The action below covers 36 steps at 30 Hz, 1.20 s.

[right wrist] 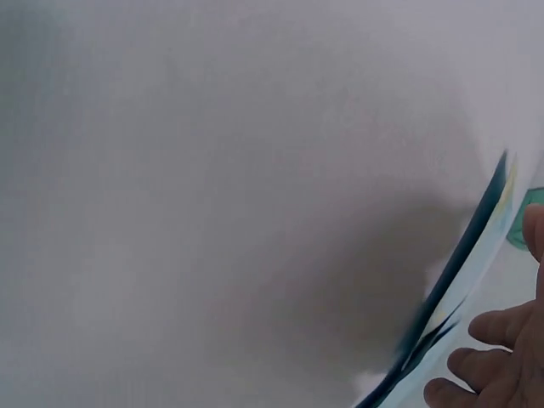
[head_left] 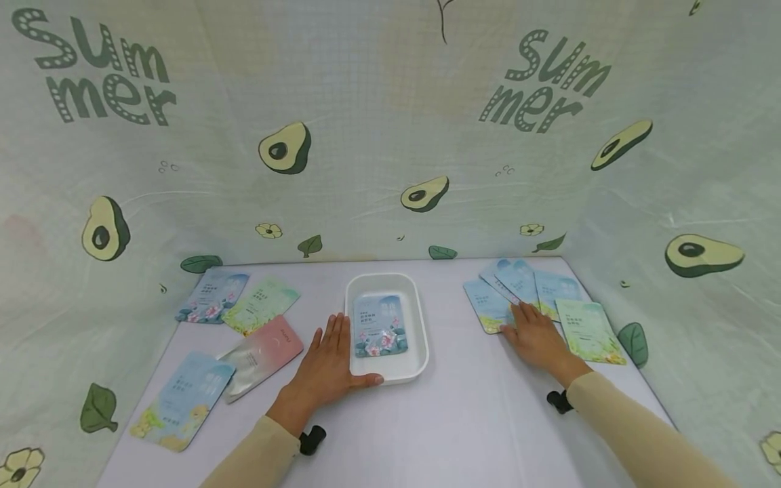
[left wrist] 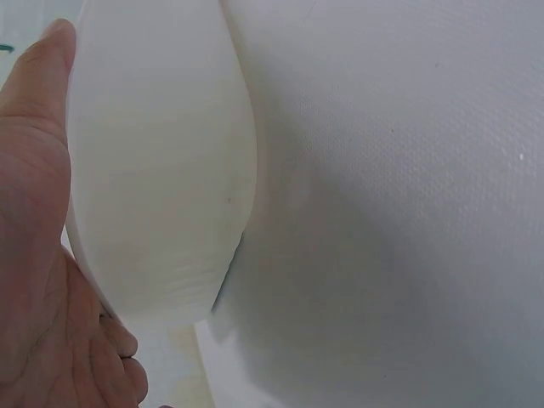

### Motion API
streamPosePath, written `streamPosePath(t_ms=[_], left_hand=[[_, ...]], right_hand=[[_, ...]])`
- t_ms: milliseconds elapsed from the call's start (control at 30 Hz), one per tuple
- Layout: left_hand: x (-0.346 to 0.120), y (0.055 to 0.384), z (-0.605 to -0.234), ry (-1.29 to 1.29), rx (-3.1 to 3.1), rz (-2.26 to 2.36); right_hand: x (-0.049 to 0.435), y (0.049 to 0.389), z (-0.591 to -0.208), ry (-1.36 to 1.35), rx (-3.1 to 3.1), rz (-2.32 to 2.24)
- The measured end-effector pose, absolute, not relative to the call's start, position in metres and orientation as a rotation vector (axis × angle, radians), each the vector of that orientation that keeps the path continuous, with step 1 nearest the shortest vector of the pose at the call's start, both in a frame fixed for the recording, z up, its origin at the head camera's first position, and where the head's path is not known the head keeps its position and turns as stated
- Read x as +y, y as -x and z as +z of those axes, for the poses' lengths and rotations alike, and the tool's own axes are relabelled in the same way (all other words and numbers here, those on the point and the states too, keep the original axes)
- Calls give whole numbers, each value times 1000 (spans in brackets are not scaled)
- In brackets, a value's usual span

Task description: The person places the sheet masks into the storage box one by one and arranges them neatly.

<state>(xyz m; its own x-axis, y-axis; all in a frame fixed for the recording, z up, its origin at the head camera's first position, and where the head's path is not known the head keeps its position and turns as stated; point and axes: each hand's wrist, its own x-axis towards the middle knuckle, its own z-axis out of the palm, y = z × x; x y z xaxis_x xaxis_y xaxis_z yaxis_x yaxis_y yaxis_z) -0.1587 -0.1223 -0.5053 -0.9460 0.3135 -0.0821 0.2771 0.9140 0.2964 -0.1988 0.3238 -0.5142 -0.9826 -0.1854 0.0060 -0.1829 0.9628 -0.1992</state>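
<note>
At the left of the white counter (head_left: 464, 420), a blue sachet with a yellow print (head_left: 183, 400) is lying slantwise toward the front. Behind it, a lotus-print sachet (head_left: 210, 296) is resting near the back edge, with a pale green sachet (head_left: 261, 305) lying close on its right. A pink-and-silver sachet (head_left: 265, 356) is lying in front of the green one, its silver end meeting the blue sachet's corner.

Next, the left hand (head_left: 323, 369) is touching the near left part of a white tray (head_left: 417, 325); its fingers are standing straight and together along the side, while the thumb is stretching apart along the near rim. Inside the tray, another lotus-print packet (head_left: 379, 324) is lying flat, face up.

Well to the right, four light-blue sachets (head_left: 485, 301) are lying fanned and partly overlapping. The right hand (head_left: 539, 335) is resting on their near side, its fingers spreading apart and clamping nothing. At the far right, a green packet (head_left: 588, 330) is lying beside the fan.
</note>
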Motion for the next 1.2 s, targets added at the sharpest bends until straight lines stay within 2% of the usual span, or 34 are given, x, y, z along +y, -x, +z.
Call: streamPosePath(t_ms=[300,600,933,1033,1200], left_hand=[[-121,159,-504,-444,2937,423],[-121,159,-503,-431,2917,440],[-125,160,-503,-454,2913,425],[-124,160,-503,-452,2915,450],[-123,161,-504,-443,2913,441]], right_hand=[[306,196,-527,330,2954,-382],[269,189,-533,436,2899,-433],[245,163,-516,648,2835,-389],[250,178,-506,666,2877,-401],[271,232,-502,573,2976,-354]])
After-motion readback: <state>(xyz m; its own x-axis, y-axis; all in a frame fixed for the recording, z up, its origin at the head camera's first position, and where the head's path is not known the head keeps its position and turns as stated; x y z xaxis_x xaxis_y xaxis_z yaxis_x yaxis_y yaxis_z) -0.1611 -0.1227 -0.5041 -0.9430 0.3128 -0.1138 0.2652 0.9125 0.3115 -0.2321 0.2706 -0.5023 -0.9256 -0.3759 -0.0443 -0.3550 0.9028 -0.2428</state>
